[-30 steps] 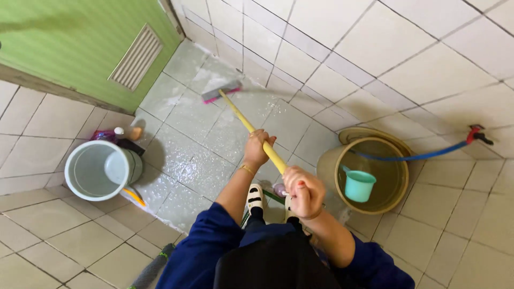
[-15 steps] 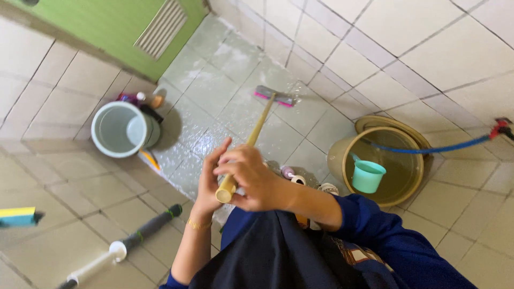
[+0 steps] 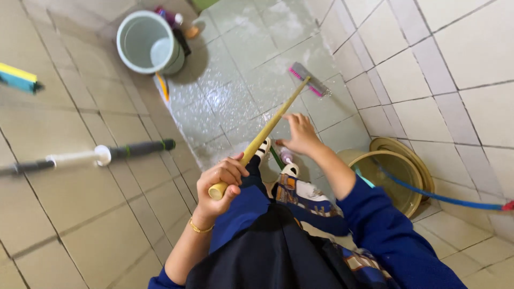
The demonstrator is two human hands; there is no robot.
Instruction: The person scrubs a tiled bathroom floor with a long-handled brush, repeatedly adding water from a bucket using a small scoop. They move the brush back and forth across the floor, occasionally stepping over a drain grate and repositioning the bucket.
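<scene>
Left hand point(image 3: 224, 179) fisted round the brush point(image 3: 309, 79) handle's end; right hand point(image 3: 300, 134), fingers loosely spread, just beside the handle.

Wet floor point(image 3: 235, 91) open betw. bucket point(image 3: 147, 43) & tiled wall point(image 3: 428, 69).

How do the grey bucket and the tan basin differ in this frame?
The grey bucket stands at the top left on the wet floor; the tan basin sits by the tiled wall at the right. The grey bucket is taller with steep sides; the tan basin is wider and shallower. A blue hose runs into the tan basin; none reaches the grey bucket. Both are round and open-topped.
</scene>
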